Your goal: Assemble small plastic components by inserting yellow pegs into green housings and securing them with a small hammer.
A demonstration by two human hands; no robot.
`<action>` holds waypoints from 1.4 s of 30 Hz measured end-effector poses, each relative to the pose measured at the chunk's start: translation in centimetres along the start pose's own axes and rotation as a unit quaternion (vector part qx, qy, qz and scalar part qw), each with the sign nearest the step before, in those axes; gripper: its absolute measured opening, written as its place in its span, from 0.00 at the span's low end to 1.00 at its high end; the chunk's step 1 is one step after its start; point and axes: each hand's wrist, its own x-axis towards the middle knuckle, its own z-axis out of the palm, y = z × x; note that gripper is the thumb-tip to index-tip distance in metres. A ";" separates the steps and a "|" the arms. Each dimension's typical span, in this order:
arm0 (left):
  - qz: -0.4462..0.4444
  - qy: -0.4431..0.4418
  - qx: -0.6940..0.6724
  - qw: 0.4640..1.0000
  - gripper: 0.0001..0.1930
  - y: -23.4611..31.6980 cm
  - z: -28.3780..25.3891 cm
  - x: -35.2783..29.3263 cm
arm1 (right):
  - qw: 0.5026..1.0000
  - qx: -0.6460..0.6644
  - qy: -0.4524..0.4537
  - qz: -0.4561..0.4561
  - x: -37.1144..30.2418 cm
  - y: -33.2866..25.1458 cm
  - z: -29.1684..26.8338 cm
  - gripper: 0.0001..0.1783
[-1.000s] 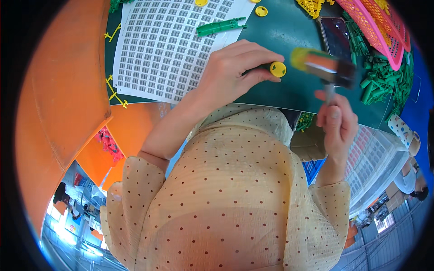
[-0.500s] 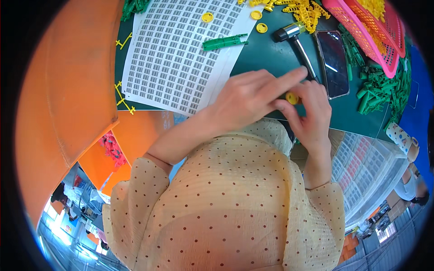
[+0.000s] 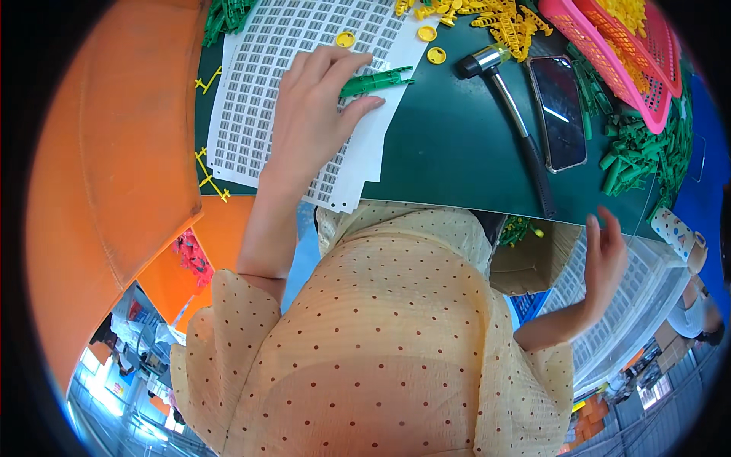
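Observation:
My left hand [image 3: 312,107] is over the printed white sheets [image 3: 251,114], thumb and fingers spread on either side of a long green plastic part [image 3: 375,82]. The part lies on the sheets, and gaps show between it and the fingertips. Past the table's front edge, my right hand [image 3: 605,263] hangs at the lower right, fingers stretched out and nothing visible in them. Between it and my body is a cardboard box [image 3: 533,270] with green and yellow pieces [image 3: 518,231] inside. A yellow disc [image 3: 345,39] rests on the sheets beyond my left hand.
A hammer [image 3: 510,107] lies on the green table [image 3: 449,145] beside a phone [image 3: 558,114]. Two yellow discs [image 3: 436,55] and a heap of yellow parts [image 3: 509,29] are farther back. Pink baskets [image 3: 609,65] and piled green parts [image 3: 643,152] stand at right.
My hands have parted. The left moved leftward to the green part; the right dropped to the lower right past the table edge. The small yellow piece they held has left them.

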 end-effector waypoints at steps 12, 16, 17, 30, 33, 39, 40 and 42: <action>-0.010 -0.077 -0.122 0.990 0.15 3.5 1.3 -1.1 | 0.858 0.142 0.107 -0.482 5.7 -15.7 6.0 0.09; -0.008 -0.093 -0.092 0.991 0.13 3.8 1.8 -1.1 | 0.831 0.144 0.195 -0.501 6.8 -16.4 7.0 0.08; -0.013 -0.112 -0.072 0.991 0.13 4.0 1.9 -1.1 | 0.835 0.124 0.204 -0.496 6.7 -17.1 6.6 0.08; 0.003 -0.093 -0.064 0.994 0.15 3.9 2.0 -1.3 | 0.873 -0.042 0.198 -0.443 12.7 -15.1 6.3 0.14; 0.107 -0.081 -0.073 0.988 0.21 3.4 2.1 -0.7 | 0.896 -0.004 0.168 -0.412 13.3 -14.8 7.0 0.13; 0.129 -0.149 -0.084 0.977 0.28 2.8 2.4 -0.8 | 0.905 0.120 0.187 -0.362 12.7 -14.8 7.6 0.14; 0.122 -0.127 -0.081 0.981 0.28 2.6 2.6 -0.8 | 0.905 0.122 0.185 -0.364 13.0 -14.6 8.0 0.14; 0.120 -0.105 -0.084 0.984 0.29 2.7 2.5 -0.4 | 0.897 0.216 0.187 -0.337 13.4 -13.8 8.6 0.16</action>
